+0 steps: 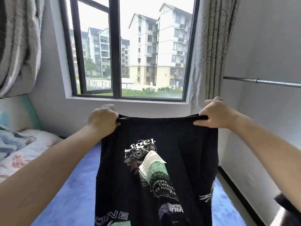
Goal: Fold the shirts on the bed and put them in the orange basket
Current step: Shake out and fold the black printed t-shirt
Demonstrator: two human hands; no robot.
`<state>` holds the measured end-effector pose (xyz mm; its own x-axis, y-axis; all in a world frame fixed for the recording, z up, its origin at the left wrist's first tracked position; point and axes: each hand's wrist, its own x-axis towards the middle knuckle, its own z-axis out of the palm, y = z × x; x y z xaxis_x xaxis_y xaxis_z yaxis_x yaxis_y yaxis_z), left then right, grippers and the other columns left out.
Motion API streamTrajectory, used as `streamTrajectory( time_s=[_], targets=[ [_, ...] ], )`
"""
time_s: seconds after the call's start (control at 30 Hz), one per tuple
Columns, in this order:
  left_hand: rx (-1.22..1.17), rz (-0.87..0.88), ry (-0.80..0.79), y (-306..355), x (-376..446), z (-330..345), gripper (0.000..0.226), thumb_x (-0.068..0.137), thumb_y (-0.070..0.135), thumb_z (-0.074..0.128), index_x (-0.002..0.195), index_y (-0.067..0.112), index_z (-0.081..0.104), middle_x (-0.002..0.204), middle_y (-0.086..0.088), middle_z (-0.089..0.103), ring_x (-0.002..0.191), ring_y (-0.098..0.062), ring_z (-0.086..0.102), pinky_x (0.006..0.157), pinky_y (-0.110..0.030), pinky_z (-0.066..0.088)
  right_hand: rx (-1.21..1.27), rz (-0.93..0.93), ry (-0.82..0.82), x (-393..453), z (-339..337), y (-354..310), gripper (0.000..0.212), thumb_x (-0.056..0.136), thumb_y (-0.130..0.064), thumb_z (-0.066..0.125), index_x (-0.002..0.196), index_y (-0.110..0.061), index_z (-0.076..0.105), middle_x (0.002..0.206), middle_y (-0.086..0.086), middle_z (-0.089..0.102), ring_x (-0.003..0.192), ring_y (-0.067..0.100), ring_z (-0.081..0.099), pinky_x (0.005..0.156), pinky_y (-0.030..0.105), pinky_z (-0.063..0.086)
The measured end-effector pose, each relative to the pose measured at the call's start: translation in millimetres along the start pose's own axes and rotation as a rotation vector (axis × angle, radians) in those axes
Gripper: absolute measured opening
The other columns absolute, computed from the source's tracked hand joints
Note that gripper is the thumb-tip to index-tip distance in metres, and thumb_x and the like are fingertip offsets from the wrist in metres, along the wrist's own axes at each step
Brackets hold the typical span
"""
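A black shirt [171,144] with a white and green print hangs in the air in front of me, above the bed. My left hand [102,119] grips its top edge at the left corner, fingers curled over the cloth. At the right corner my right hand [215,114] grips the same edge. The edge is stretched taut between both hands and the shirt drops out of the bottom of the view. The orange basket is not in view.
A blue sheet [76,193] covers the bed below the shirt. A floral pillow [21,149] lies at the left by the headboard. A window [130,62] with curtains is ahead. A metal rail [260,82] juts from the right wall, with dark cloth [286,204] at lower right.
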<state>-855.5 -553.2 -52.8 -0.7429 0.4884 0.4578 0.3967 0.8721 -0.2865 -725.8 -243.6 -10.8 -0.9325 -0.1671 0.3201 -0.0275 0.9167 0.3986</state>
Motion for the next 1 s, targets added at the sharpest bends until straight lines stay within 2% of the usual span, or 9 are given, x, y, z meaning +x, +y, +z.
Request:
streamTrajectory(
  time_s=[0.1,0.23,0.33,0.4,0.5,0.6,0.73,0.87,1.0],
  targets=[
    [-0.161,-0.148,0.081,-13.3,1.9,-7.1,0.037,0.087,0.038,0.061,0.113,0.011,0.064,0.118,-0.008,0.045,0.118,-0.027,0.037,0.092,-0.036,0.041,-0.037,0.101,-0.042,-4.5,-11.5,3.7,0.045,0.085,-0.055,0.051,0.091,-0.015,0.071,0.081,-0.014,0.043,0.106,0.010,0.035,0.095,0.029,0.017],
    [-0.645,-0.191,0.054,-23.8,-0.2,-9.2,0.020,0.089,0.015,0.059,0.106,0.004,0.061,0.099,-0.013,0.059,0.099,-0.031,0.052,0.076,-0.029,0.036,0.064,0.159,-0.022,-17.8,-18.0,-2.0,0.045,0.083,-0.051,0.059,0.102,-0.011,0.070,0.100,-0.011,0.044,0.122,0.014,0.031,0.100,0.033,0.026],
    [-0.912,-0.178,0.080,-26.6,-17.7,-3.8,0.002,0.092,0.004,0.050,0.093,0.006,0.051,0.079,-0.010,0.051,0.080,-0.028,0.047,0.068,-0.030,0.033,0.126,0.158,-0.065,-30.6,-13.6,-14.6,0.037,0.087,-0.040,0.058,0.095,-0.005,0.069,0.097,-0.001,0.058,0.109,0.017,0.049,0.091,0.030,0.042],
    [-0.981,-0.206,0.097,-29.9,-27.2,-1.8,0.004,0.094,0.004,0.045,0.092,0.008,0.044,0.078,-0.012,0.049,0.077,-0.028,0.047,0.067,-0.033,0.035,0.428,0.227,-0.001,-38.2,-15.0,-25.4,0.027,0.086,-0.023,0.063,0.085,0.004,0.069,0.083,0.009,0.064,0.086,0.023,0.059,0.077,0.030,0.045],
    [-1.080,-0.214,0.178,-38.9,-43.5,-10.0,0.009,0.095,0.004,0.043,0.095,0.012,0.040,0.084,-0.016,0.050,0.079,-0.029,0.048,0.072,-0.038,0.039,0.949,0.334,0.161,-51.8,-32.0,-47.4,0.024,0.084,-0.009,0.065,0.060,-0.002,0.064,0.049,-0.004,0.049,0.049,0.007,0.045,0.054,0.016,0.036],
    [-1.050,-0.105,0.184,-50.6,-69.9,-30.4,0.013,0.094,0.002,0.044,0.090,0.014,0.042,0.078,-0.010,0.050,0.072,-0.025,0.047,0.068,-0.036,0.039,1.149,0.319,0.173,-65.9,-48.1,-66.6,0.023,0.086,-0.011,0.063,0.064,-0.008,0.067,0.053,-0.003,0.053,0.052,0.007,0.047,0.055,0.014,0.037],
    [-1.282,-0.096,0.173,-64.2,-115.1,-64.6,0.034,0.085,-0.011,0.048,0.072,0.021,0.047,0.068,-0.003,0.047,0.064,-0.016,0.043,0.060,-0.028,0.035,0.835,0.198,-0.139,-89.8,-50.5,-88.8,0.044,0.086,-0.023,0.063,0.052,-0.001,0.047,0.049,0.001,0.039,0.047,0.013,0.036,0.053,0.020,0.033],
    [-1.234,0.015,-0.112,-70.9,-172.3,-76.8,0.027,0.062,-0.001,0.053,0.065,0.026,0.052,0.068,-0.006,0.045,0.065,-0.019,0.044,0.062,-0.029,0.038,0.554,0.197,-0.195,-130.4,-45.5,-133.2,0.047,0.077,-0.032,0.073,0.046,-0.018,0.040,0.048,-0.005,0.036,0.046,0.008,0.036,0.050,0.018,0.030],
    [-1.045,0.085,-0.121,-85.9,-212.5,-66.3,0.049,0.068,-0.028,0.036,0.073,0.019,0.047,0.071,-0.004,0.048,0.073,-0.023,0.045,0.066,-0.034,0.035,0.217,0.180,-0.233,-147.8,-54.0,-170.2,0.041,0.078,-0.046,0.067,0.066,-0.008,0.056,0.074,0.005,0.060,0.077,0.020,0.056,0.070,0.026,0.042]
  ],
)
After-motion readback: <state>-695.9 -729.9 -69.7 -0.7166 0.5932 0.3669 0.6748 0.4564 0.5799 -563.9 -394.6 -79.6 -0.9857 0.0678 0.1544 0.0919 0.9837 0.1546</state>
